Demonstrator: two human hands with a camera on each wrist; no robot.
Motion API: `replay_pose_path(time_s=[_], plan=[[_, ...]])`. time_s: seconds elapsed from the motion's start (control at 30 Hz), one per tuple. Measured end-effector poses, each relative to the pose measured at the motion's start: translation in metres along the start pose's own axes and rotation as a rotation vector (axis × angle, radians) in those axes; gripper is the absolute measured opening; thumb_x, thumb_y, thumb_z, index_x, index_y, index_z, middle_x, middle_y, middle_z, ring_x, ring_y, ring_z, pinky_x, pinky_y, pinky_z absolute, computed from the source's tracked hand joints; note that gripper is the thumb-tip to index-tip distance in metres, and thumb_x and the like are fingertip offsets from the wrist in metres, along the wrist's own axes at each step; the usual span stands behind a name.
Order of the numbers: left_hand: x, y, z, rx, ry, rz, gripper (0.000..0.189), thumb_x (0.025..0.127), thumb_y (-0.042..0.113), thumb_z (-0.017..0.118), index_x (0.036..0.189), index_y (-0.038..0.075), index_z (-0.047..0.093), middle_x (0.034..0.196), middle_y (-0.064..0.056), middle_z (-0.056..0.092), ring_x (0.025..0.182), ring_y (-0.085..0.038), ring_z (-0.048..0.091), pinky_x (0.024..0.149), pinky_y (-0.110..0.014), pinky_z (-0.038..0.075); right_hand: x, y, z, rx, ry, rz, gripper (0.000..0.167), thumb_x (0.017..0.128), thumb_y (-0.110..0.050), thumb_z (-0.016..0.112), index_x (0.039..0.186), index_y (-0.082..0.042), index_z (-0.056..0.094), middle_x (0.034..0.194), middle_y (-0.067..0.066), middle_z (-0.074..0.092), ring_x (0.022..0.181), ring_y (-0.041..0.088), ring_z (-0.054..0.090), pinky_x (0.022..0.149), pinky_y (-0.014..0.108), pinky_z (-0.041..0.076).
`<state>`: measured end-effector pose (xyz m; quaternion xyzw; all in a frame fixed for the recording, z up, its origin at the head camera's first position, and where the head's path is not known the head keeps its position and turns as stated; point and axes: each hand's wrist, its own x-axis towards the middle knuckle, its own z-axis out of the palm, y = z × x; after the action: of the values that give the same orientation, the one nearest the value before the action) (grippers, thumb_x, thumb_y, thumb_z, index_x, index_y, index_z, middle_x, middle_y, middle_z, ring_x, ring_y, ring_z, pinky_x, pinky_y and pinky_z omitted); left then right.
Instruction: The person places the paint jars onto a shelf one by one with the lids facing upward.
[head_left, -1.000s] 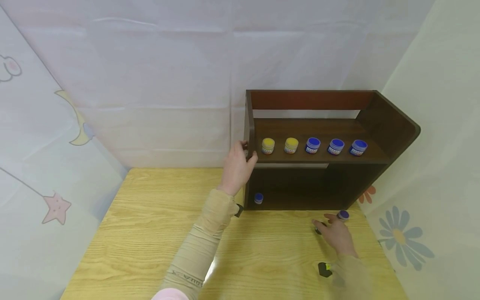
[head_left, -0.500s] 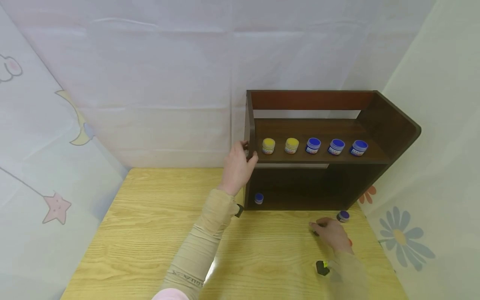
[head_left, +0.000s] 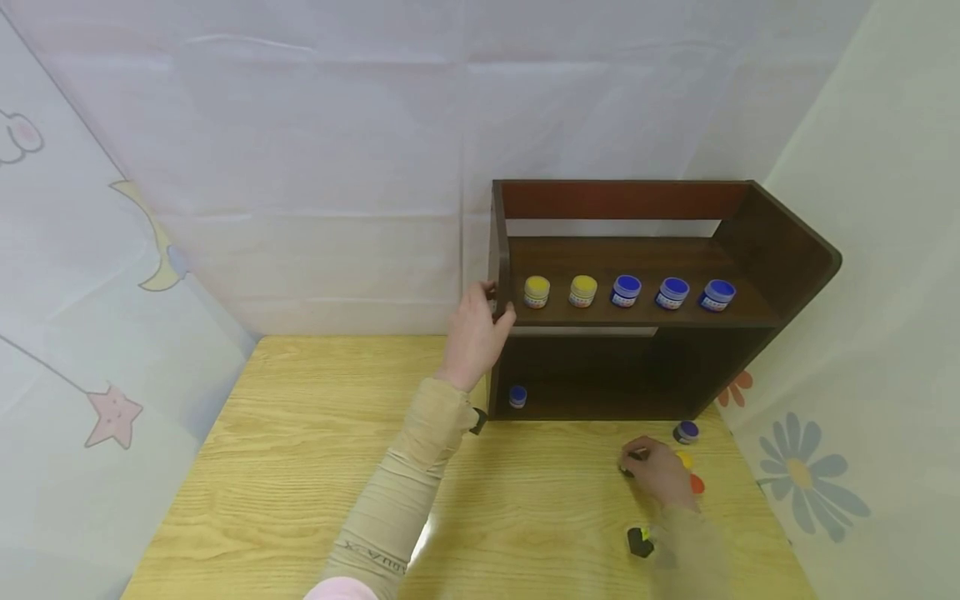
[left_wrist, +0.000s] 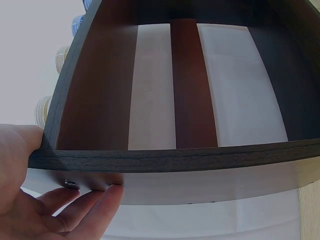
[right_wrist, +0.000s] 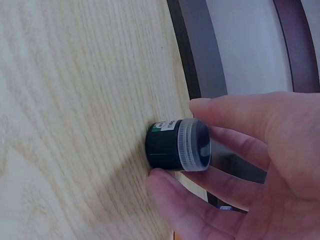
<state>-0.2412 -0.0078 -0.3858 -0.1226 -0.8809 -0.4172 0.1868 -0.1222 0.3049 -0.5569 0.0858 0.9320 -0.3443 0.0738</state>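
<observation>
My left hand (head_left: 474,337) grips the left side panel of a dark brown wooden shelf (head_left: 645,329). In the left wrist view the thumb lies at the panel's front edge and the fingers (left_wrist: 107,210) press its outer face. My right hand (head_left: 658,471) is low over the table before the shelf, thumb and fingers curled round a small dark paint jar (right_wrist: 170,145) with a clear ribbed lid. That jar stands close on the wood surface. Along the upper board runs a row of paint jars, yellow (head_left: 582,292) at left and blue (head_left: 672,293) at right.
One blue jar (head_left: 517,397) stands at the left of the lower shelf. Right of my right hand are a purple-lidded jar (head_left: 686,432), a yellow one (head_left: 684,460) and a red one (head_left: 697,483). Walls close in behind and at the right of the table (head_left: 300,467).
My right hand has shifted slightly left and toward me, its fingers closing round the dark jar; yellow and red jars now show beside it. The left hand stays on the panel.
</observation>
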Motion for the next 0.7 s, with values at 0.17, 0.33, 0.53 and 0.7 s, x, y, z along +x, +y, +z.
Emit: replay_pose_path(time_s=[0.17,0.33,0.53,0.7], plan=[[0.0,-0.001,0.0,-0.01,-0.003,0.002,0.042,0.1,0.021,0.063,0.13,-0.005,0.053,0.121,-0.019,0.062,0.097,-0.028,0.068,0.073,-0.031,0.06,0.0,0.0,0.003,-0.017,0.004,0.008,0.03,0.093,-0.019,0.069,0.117,0.0,0.072,0.113,0.019,0.071,0.098,0.038,0.066,0.082,0.053,0.052],[0.0,0.0,0.0,-0.011,-0.002,0.002,0.041,0.1,0.021,0.063,0.13,-0.005,0.053,0.121,-0.019,0.062,0.097,-0.028,0.068,0.073,-0.03,0.06,0.0,0.001,0.006,-0.025,0.02,0.017,0.034,0.093,-0.021,0.07,0.117,0.003,0.07,0.116,0.023,0.069,0.104,0.045,0.063,0.085,0.058,0.051],[0.0,0.001,-0.001,-0.001,0.001,0.011,0.042,0.1,0.021,0.064,0.13,-0.006,0.053,0.121,-0.019,0.063,0.096,-0.029,0.068,0.074,-0.032,0.06,0.002,0.004,0.01,-0.021,0.038,0.021,0.033,0.091,-0.019,0.071,0.114,0.004,0.071,0.113,0.023,0.069,0.101,0.045,0.064,0.084,0.058,0.051],[-0.001,0.0,-0.002,-0.014,0.0,0.012,0.041,0.1,0.02,0.063,0.13,-0.006,0.052,0.121,-0.02,0.062,0.098,-0.029,0.068,0.076,-0.032,0.06,0.004,0.007,0.014,-0.03,0.048,0.037,0.033,0.091,-0.02,0.071,0.114,0.003,0.07,0.114,0.023,0.069,0.102,0.045,0.064,0.084,0.058,0.051]])
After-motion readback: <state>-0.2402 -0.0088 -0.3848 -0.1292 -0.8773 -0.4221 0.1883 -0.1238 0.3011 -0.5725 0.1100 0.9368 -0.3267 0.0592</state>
